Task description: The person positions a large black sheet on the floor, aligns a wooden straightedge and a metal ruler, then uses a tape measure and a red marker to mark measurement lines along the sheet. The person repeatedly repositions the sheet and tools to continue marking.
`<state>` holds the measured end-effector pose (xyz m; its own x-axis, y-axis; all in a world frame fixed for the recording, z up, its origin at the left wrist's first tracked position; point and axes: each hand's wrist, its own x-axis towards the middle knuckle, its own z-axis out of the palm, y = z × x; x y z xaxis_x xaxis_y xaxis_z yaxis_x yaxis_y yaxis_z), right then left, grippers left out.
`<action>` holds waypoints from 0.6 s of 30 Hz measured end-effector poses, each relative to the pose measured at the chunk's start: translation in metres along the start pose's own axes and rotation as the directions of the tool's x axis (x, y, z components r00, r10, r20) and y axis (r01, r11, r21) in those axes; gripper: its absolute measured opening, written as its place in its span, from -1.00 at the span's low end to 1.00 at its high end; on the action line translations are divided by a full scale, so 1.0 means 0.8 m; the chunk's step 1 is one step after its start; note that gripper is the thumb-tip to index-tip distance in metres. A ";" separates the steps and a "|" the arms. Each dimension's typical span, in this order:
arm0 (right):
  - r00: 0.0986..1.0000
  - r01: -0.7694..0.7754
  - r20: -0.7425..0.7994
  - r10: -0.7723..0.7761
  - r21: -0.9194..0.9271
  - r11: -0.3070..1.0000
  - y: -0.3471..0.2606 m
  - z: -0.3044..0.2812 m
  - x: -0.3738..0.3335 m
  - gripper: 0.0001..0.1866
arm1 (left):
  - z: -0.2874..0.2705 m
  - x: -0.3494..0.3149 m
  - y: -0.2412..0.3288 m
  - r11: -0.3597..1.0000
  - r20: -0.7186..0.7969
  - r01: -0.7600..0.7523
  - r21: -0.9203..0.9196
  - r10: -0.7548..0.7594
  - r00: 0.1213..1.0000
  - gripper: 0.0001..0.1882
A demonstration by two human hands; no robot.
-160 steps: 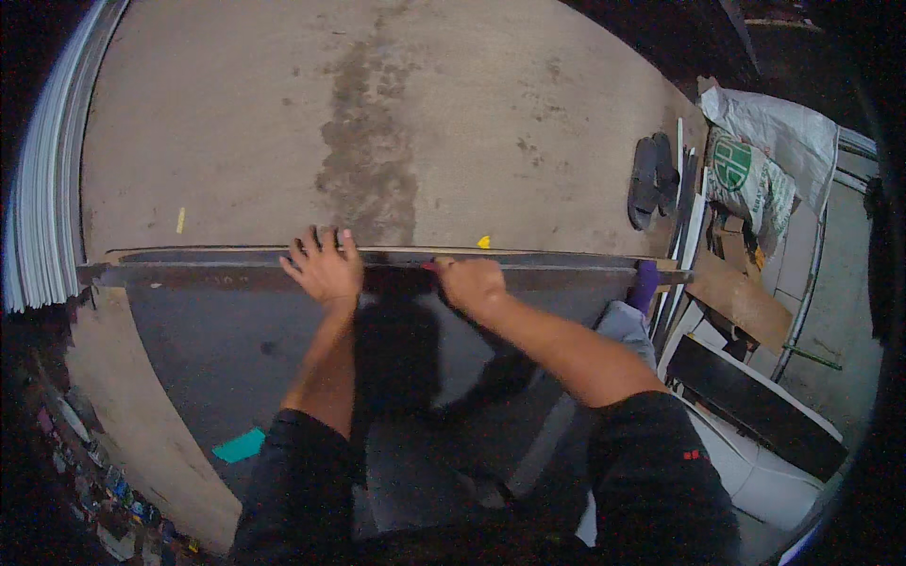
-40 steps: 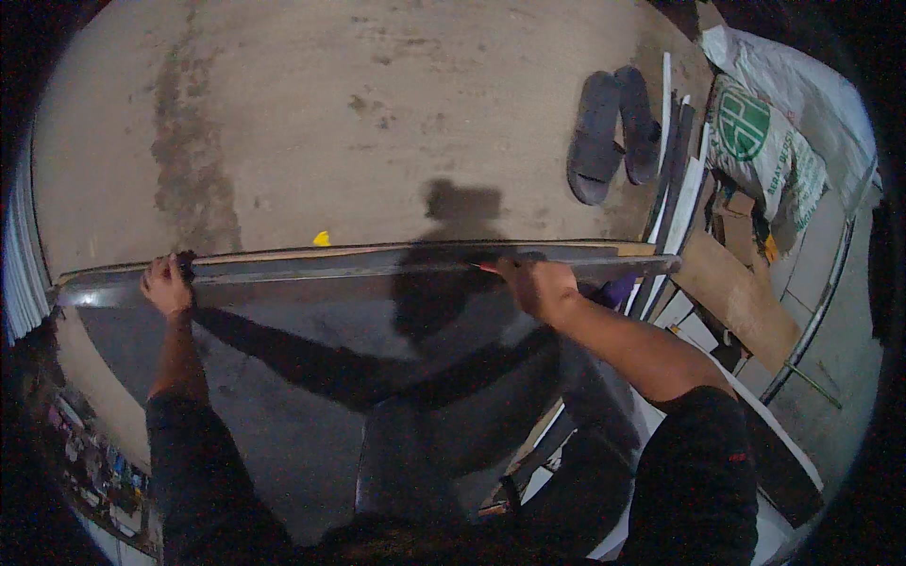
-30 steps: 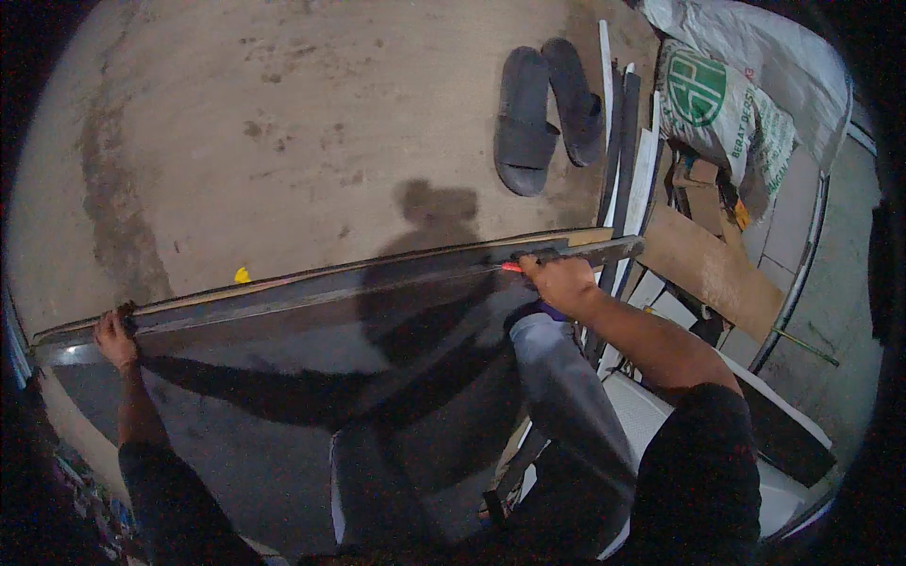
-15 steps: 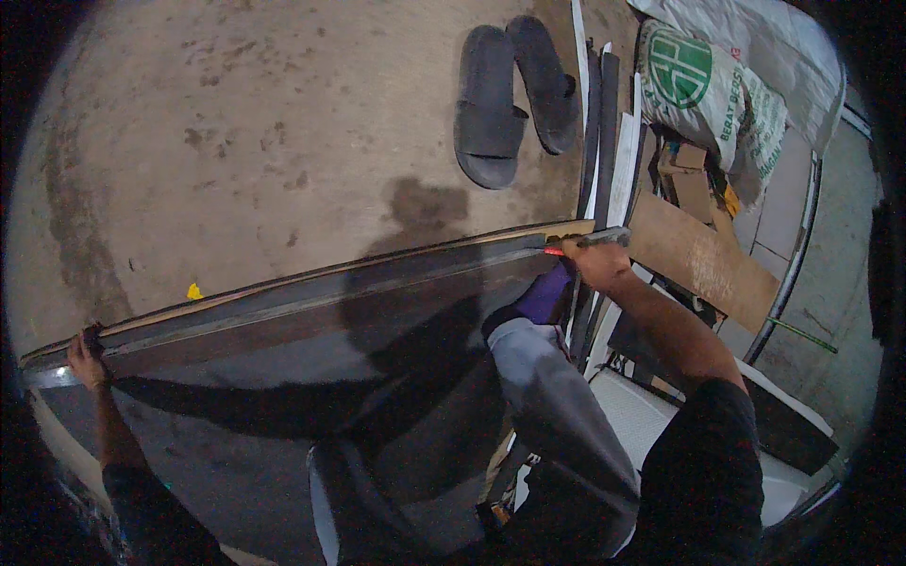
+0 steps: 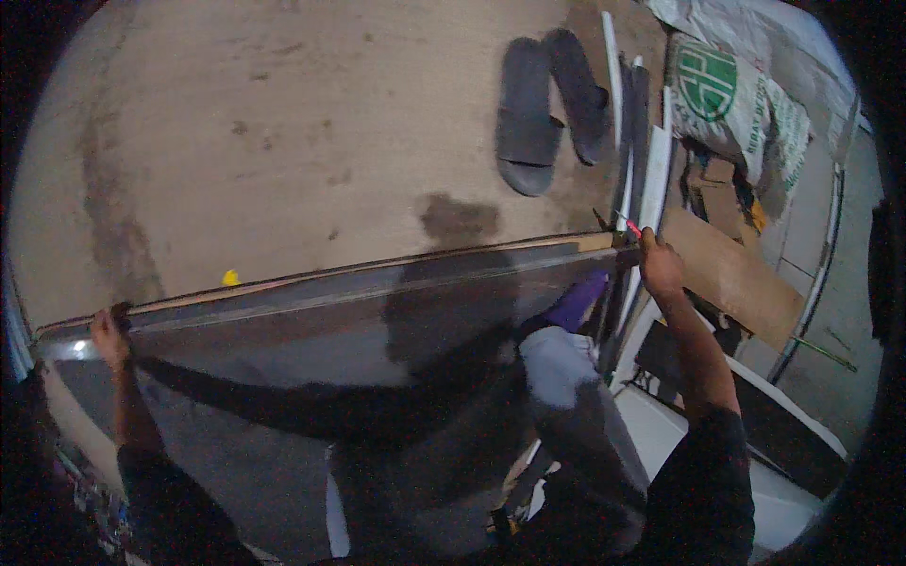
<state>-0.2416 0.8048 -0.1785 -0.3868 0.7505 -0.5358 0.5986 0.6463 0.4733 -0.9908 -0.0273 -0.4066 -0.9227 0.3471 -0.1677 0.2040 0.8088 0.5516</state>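
Note:
A long dark panel (image 5: 283,387) lies in front of me, its far edge lined with a thin tan wooden strip (image 5: 368,267). At the panel's far left corner, my left hand (image 5: 110,340) is closed over the edge. My right hand (image 5: 662,268), beyond the right end of the strip, is wrapped round a slim tool (image 5: 633,227) with a red part and a thin tip that points away and left. Its exact kind is too blurred to tell. My knee (image 5: 557,363) in grey trousers and a purple piece (image 5: 578,300) sit by the panel's right side.
A pair of dark slippers (image 5: 526,123) rests on the tan floor board. Long white and dark strips (image 5: 653,179) run beside it. To the right are a printed sack (image 5: 722,104), a brown board (image 5: 731,274) and white panels (image 5: 651,420). A yellow scrap (image 5: 231,277) lies beyond the panel.
My right hand has moved right, off the strip's end, and the red tool has swung to point farther away. The left hand stays on the corner. The whole view has shifted somewhat.

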 end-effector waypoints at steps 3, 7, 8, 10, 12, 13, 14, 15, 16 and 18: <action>0.951 0.134 -0.307 -0.038 0.296 0.946 -0.094 -0.004 -0.021 -0.72 | 0.044 -0.012 0.150 0.967 0.057 -0.154 0.205 0.146 0.988 -0.52; 0.882 0.317 -0.470 0.015 0.616 0.721 -0.357 -0.044 -0.036 -0.78 | 0.020 -0.035 0.116 0.878 -0.042 -0.038 0.476 0.066 0.997 -0.59; 0.829 0.428 -0.558 -0.039 0.586 0.688 -0.413 -0.051 -0.046 -0.80 | 0.021 -0.041 0.114 0.856 -0.063 -0.033 0.516 0.077 0.995 -0.59; 0.782 0.492 -0.620 -0.062 0.553 0.672 -0.512 -0.073 -0.072 -0.83 | 0.032 -0.038 0.197 0.872 -0.069 -0.147 0.466 0.202 0.977 -0.63; 0.794 0.485 -0.604 -0.072 0.556 0.676 -0.610 -0.120 -0.098 -0.86 | 0.016 -0.040 0.202 0.868 -0.061 -0.153 0.472 0.205 0.977 -0.65; 0.794 0.532 -0.600 -0.097 0.609 0.588 -0.648 -0.136 -0.101 -0.86 | 0.018 -0.039 0.204 0.877 -0.099 -0.152 0.455 0.220 0.971 -0.66; 0.798 0.563 -0.590 -0.122 0.659 0.498 -0.685 -0.139 -0.109 -0.86 | 0.018 -0.043 0.204 0.895 -0.099 -0.135 0.424 0.194 0.976 -0.66; 0.802 0.583 -0.580 -0.145 0.705 0.404 -0.724 -0.146 -0.116 -0.86 | 0.014 -0.039 0.204 0.912 -0.098 -0.122 0.391 0.173 0.980 -0.66; 0.786 0.589 -0.606 -0.122 0.673 0.448 -0.762 -0.158 -0.126 -0.86 | 0.013 -0.039 0.198 0.895 -0.092 -0.105 0.434 0.160 0.983 -0.65; 0.750 0.576 -0.660 -0.054 0.610 0.544 -0.833 -0.187 -0.149 -0.85 | 0.008 -0.030 0.192 0.890 -0.075 -0.113 0.442 0.162 0.984 -0.64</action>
<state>-0.6993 0.3055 -0.3257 -0.7852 0.6183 0.0337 0.5308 0.7002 -0.4775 -0.9354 0.0916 -0.3231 -0.8992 0.4372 -0.0147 0.4305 0.8903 0.1483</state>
